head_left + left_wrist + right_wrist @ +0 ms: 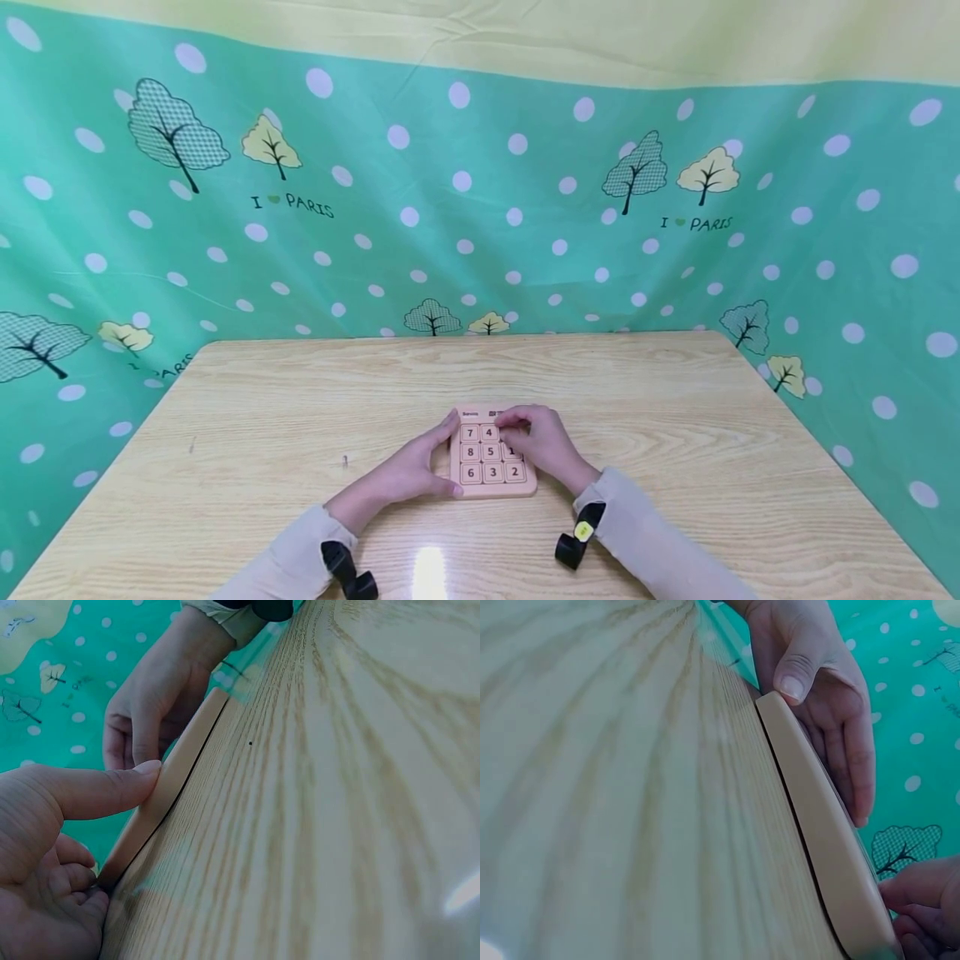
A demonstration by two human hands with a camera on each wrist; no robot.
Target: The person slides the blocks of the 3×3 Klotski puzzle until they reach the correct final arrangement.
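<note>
A pink sliding number puzzle (pixel 491 492) lies flat on the wooden table, its square tiles marked with dark digits. My left hand (pixel 412 469) holds its left side, the thumb at the near left corner and the fingertips at the far left corner. In the left wrist view the left thumb (pixel 112 791) presses the puzzle's near edge (pixel 169 787). My right hand (pixel 543 440) is over the upper right tiles, index finger and thumb bent down beside tile 4 (pixel 489 432). It partly covers tile 1 and hides the upper right corner.
Around the puzzle spreads the light wood-grain tabletop (pixel 300 400). A green dotted cloth (pixel 465 208) with printed trees hangs behind the table and at both sides. Black wrist cameras (pixel 572 550) are strapped over the light sleeves.
</note>
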